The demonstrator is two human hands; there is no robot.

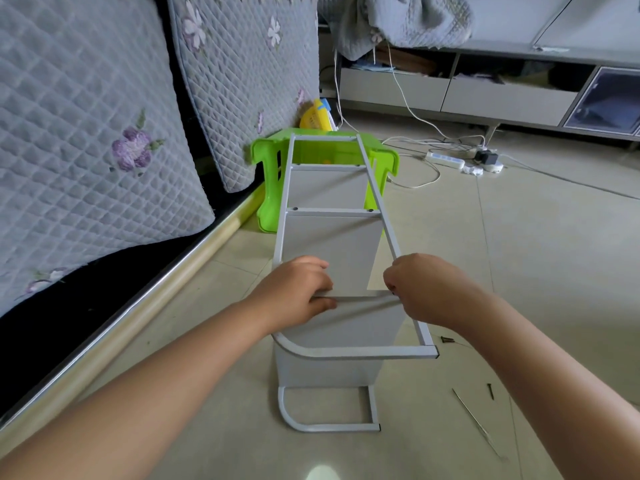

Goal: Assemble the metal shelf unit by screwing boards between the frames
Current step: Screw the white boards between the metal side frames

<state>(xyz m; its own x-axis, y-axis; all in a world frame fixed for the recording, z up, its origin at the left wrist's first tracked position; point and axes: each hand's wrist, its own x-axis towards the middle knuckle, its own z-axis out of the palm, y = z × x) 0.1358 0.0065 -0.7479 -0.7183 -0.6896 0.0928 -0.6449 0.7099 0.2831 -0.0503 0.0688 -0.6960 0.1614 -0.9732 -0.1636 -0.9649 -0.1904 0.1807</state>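
At centre frame, left hand [298,292] and right hand [420,289] pinch the nearest board [349,271] against the stiff, seemingly light frame [384,220].

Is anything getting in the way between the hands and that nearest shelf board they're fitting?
Nothing visible does. The left hand already grips the nearest board at its top edge, and the right hand pinches at the frame rail where that board meets it. Loose screws lie aside on the floor.

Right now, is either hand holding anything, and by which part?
The left hand grips the near board at its top edge, left end. The right hand pinches at that board's right corner by the upper frame; what it pinches is hidden.
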